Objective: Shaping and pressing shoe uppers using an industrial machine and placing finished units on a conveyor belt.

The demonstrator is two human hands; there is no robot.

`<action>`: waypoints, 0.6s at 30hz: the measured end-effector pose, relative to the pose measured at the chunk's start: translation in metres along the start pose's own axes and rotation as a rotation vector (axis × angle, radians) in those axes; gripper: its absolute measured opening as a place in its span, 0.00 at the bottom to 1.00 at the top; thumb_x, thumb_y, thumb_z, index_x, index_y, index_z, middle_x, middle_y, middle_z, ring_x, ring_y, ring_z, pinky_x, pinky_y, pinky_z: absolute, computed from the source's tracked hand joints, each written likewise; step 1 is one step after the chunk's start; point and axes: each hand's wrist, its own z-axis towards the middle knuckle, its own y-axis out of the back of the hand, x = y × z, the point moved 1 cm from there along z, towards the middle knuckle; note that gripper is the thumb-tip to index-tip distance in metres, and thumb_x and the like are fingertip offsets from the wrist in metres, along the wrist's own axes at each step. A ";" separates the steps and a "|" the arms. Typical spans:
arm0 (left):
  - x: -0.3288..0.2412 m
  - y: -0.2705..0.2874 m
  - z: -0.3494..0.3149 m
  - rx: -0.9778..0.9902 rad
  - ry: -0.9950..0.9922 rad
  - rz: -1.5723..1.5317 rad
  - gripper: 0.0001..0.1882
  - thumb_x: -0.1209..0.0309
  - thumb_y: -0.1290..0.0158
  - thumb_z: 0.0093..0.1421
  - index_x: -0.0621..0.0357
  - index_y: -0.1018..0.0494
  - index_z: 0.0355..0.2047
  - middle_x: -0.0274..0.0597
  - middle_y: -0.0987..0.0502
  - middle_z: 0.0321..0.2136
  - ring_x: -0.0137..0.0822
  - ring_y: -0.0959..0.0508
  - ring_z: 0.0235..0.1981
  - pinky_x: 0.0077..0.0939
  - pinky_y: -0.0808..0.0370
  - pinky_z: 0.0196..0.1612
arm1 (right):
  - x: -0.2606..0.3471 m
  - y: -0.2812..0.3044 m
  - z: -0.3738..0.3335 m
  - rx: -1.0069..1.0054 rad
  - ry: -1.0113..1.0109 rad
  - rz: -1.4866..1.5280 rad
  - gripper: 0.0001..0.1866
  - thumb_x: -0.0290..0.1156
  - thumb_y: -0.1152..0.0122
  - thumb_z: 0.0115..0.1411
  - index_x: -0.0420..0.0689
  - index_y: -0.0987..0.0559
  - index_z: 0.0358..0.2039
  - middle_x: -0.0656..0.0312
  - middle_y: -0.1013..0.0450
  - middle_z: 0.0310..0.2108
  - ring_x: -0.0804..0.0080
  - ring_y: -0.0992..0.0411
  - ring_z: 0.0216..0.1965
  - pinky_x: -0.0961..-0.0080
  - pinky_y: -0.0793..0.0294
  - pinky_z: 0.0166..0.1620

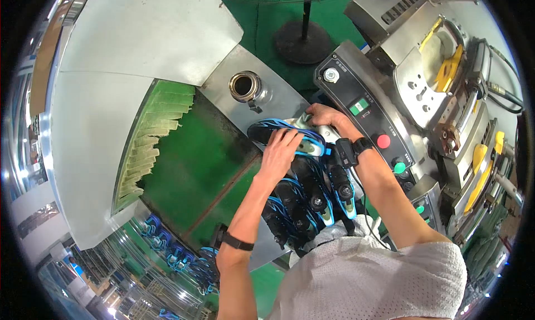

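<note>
A black shoe upper with blue trim [260, 133] lies tilted over the near end of the metal table. My left hand [280, 153] grips it from above, fingers curled over its side. At its far right side, my right hand [327, 117] has its fingers closed by a pale piece; what exactly they hold is partly hidden. Below my hands, several black-and-blue shoe uppers [307, 178] stand in a row on lasts, close to my body. A metal cup-like container [243, 87] with an open top is on the table beyond my left hand.
To the right stands a machine with a black control panel [362, 100], a red button [383, 141] and green buttons. A white hood with a fringed green opening [142, 147] is at left. More blue-and-black shoes [178, 259] sit lower left. A fan base [305, 41] stands beyond.
</note>
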 end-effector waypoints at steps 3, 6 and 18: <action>0.007 -0.018 0.004 -0.016 0.051 0.041 0.25 0.82 0.45 0.52 0.57 0.27 0.53 0.44 0.27 0.54 0.51 0.29 0.56 0.47 0.33 0.63 | 0.039 0.007 0.000 0.074 -0.016 -0.017 0.21 0.32 0.35 0.51 0.31 0.19 0.43 0.38 0.20 0.40 0.49 0.21 0.44 0.60 0.23 0.48; 0.002 -0.027 0.016 -0.081 0.054 0.145 0.33 0.80 0.35 0.43 0.56 0.27 0.53 0.42 0.28 0.55 0.49 0.30 0.56 0.42 0.31 0.62 | 0.045 0.015 -0.009 -0.093 -0.131 -0.161 0.22 0.34 0.36 0.54 0.31 0.21 0.46 0.36 0.22 0.41 0.41 0.24 0.47 0.56 0.25 0.52; -0.039 -0.004 -0.042 -0.325 0.274 -0.166 0.35 0.70 0.36 0.56 0.64 0.36 0.61 0.55 0.36 0.62 0.57 0.36 0.63 0.46 0.37 0.67 | 0.115 -0.001 -0.179 -0.657 0.264 -0.001 0.24 0.28 0.39 0.63 0.35 0.28 0.59 0.43 0.27 0.57 0.49 0.28 0.59 0.63 0.29 0.61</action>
